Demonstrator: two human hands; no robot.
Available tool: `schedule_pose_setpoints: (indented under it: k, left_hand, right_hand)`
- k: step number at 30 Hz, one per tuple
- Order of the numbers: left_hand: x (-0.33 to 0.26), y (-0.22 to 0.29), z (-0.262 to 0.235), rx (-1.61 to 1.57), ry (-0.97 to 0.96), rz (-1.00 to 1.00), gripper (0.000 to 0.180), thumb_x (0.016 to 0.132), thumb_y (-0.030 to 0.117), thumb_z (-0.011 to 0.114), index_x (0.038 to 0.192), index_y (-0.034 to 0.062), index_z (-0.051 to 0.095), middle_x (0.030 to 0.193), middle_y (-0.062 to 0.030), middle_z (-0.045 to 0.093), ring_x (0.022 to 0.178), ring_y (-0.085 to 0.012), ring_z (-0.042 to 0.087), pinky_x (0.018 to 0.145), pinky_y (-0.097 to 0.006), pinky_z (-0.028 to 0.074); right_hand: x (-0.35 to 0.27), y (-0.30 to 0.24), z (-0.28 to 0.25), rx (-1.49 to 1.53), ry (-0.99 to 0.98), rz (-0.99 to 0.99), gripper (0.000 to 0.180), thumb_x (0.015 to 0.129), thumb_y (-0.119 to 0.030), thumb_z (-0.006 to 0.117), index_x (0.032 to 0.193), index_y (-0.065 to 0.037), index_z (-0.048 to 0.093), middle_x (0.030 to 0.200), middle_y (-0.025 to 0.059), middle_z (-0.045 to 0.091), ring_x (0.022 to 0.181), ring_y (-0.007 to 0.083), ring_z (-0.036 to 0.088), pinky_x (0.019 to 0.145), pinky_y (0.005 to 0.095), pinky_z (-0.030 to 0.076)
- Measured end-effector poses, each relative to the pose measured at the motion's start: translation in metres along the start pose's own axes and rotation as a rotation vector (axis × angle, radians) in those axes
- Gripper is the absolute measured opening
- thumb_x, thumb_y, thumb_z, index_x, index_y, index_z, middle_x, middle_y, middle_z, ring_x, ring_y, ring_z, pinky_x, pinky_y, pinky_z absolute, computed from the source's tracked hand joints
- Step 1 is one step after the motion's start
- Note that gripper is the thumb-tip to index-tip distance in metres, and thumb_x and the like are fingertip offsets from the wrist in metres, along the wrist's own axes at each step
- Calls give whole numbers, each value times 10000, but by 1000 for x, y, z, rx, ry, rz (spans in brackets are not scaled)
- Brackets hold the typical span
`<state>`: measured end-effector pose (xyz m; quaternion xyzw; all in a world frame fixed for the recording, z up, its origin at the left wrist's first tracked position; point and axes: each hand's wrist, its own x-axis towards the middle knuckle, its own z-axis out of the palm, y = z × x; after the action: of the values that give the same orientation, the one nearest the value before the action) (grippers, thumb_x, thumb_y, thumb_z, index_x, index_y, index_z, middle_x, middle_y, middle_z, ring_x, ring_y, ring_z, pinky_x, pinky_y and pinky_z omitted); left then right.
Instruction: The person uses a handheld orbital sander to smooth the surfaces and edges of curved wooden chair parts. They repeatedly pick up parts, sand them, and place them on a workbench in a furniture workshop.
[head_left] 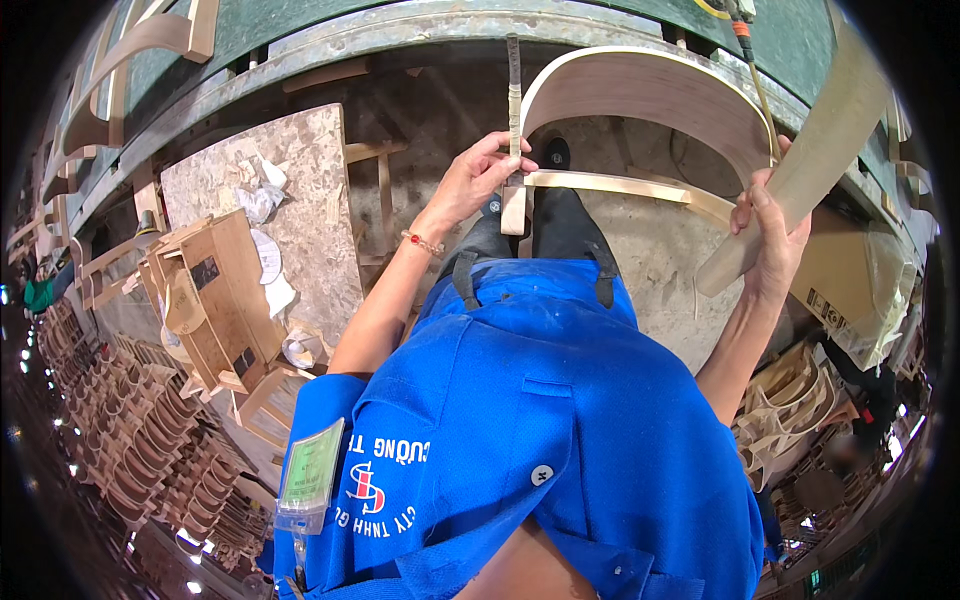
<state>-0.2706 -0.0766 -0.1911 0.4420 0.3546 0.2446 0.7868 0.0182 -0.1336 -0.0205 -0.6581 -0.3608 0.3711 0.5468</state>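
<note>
A pale wooden chair frame (650, 90) with a wide curved back band rests against the bench edge in front of me. A straight wooden rail (630, 187) runs across its near side. My left hand (480, 180) is closed, pinching an upright narrow leg (514, 110) at the frame's left corner. In my right hand (772, 225) is a long, broad grey-tan strip (830, 130), slanting up to the far right. The fingers of that hand are wrapped round its lower part, close beside the right end of the curved band. Whether they also touch the frame is unclear.
The green-topped workbench (400, 22) spans the far side, with a hose-fitted tool (741, 28) on it. To my left, a stained board (310, 150) and a wooden box (225, 290) stand near stacked curved frames (150, 440). At right lies a cardboard box (850, 270).
</note>
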Motion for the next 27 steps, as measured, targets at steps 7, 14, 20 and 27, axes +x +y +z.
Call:
schedule_pose_setpoints:
  k: [7,14,20,27]
  left_hand:
    - [-3,-2,3,103,32,27,203,965,154,496,1142,65,534,1001,-63,666,977,-115,592,869,-277,458]
    - [-8,7,11,329,63,50,197,959,133,483,1133,54,533,1008,-66,675,998,-134,607,887,-296,464]
    - [-12,6,13,373,99,118,193,949,115,479,1121,53,541,1004,-69,682,969,-148,629,879,-303,475]
    - [-16,-2,18,379,182,173,179,918,85,495,1075,52,573,972,-77,682,970,-199,656,853,-308,503]
  right_hand:
    - [-6,-1,5,-115,-137,43,645,744,-93,654,1333,-11,405,782,35,545,584,75,510,497,215,422]
    - [-11,-11,15,-362,-337,-141,744,734,-77,650,1418,-81,358,1305,98,511,1098,184,534,941,334,427]
    - [-8,-29,13,-630,-558,-295,693,697,-73,642,1364,-180,486,895,55,550,813,176,528,754,332,452]
    - [-9,-41,16,-707,-680,-265,685,706,-46,650,1363,-85,462,1145,96,551,952,203,547,860,324,434]
